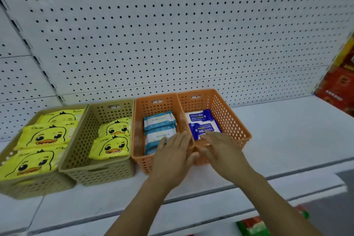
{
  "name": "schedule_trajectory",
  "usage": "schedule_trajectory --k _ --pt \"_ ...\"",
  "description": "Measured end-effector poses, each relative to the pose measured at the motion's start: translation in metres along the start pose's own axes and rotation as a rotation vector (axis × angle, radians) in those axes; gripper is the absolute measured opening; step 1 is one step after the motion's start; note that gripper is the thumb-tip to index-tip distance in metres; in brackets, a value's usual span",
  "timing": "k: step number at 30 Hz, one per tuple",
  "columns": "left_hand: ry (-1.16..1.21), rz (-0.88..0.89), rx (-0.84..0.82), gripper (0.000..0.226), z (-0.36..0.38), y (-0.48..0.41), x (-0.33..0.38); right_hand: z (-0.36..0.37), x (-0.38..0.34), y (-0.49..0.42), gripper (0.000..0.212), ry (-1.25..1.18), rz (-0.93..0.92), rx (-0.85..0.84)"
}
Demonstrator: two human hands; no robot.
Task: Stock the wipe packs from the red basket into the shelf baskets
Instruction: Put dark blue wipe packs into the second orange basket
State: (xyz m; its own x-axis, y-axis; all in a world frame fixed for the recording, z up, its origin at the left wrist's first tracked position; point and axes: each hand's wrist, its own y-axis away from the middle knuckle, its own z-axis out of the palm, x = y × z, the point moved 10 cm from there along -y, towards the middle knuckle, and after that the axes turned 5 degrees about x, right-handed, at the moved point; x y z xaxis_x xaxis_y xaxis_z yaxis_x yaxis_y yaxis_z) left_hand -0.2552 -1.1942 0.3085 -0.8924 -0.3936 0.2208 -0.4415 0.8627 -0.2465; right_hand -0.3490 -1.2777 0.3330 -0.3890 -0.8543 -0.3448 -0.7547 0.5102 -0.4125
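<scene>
Left hand and right hand overlap orange baskets.

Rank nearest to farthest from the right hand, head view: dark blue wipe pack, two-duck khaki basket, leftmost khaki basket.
1. Dark blue wipe pack, in the right orange basket, at the right hand fingertips.
2. Two-duck khaki basket, second from left.
3. Leftmost khaki basket, far left.

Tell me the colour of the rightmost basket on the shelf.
Orange, perforated with small holes: the rightmost basket, best seen in the head view.
</scene>
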Motion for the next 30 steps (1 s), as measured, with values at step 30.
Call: schedule_trajectory --k 30 --pt "0.393 -0.673 -0.102 0.039 -0.016 0.588 -0.227 0.191 -0.340 0.364 0.023 -0.281 0.155 -0.545"
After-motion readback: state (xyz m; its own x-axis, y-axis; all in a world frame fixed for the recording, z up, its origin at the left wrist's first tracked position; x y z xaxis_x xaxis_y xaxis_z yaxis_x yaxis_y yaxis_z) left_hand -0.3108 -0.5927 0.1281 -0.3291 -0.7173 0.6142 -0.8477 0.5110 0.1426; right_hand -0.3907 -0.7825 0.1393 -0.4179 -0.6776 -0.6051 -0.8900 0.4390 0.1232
